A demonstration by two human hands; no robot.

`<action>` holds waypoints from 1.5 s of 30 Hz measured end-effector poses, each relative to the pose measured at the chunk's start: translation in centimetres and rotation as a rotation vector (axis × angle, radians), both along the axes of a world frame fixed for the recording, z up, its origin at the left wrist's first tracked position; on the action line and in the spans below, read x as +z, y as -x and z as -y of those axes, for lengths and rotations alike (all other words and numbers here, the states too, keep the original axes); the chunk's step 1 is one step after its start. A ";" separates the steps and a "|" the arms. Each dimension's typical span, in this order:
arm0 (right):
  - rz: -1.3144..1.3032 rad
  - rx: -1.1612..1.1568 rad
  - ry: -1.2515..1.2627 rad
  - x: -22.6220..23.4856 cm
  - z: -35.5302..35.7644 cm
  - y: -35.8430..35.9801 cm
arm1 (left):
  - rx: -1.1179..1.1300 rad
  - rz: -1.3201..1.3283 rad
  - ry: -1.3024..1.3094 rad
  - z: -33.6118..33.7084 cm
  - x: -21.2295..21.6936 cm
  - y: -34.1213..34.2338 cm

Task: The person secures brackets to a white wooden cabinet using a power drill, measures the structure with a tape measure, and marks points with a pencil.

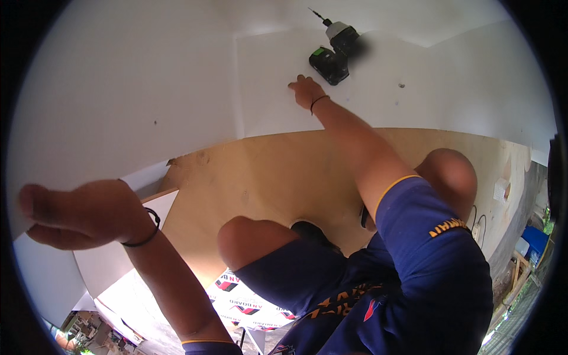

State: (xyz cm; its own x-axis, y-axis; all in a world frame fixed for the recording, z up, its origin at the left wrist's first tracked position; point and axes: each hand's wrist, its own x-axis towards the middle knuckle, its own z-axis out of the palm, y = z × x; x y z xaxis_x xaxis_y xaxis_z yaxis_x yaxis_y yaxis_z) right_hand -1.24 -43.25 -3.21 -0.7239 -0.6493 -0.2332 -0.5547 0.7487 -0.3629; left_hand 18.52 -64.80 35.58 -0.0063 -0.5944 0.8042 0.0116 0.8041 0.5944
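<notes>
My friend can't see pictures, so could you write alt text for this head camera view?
Seen from above, a squatting person's right hand presses on a white panel near a cordless drill. The left hand rests on another white panel's edge. Bare plywood lies beneath the knees.
</notes>
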 end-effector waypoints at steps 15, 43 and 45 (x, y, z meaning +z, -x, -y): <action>0.037 0.368 0.121 1.7 -0.7 -2.2 | 0.372 0.298 -0.113 -2.8 0.5 -1.8; 0.299 0.215 0.165 1.9 0.1 -1.9 | 0.710 0.605 0.418 0.1 -2.2 -4.1; 0.254 0.162 0.150 2.5 0.2 -0.5 | 0.777 0.652 0.591 1.9 -3.0 -4.4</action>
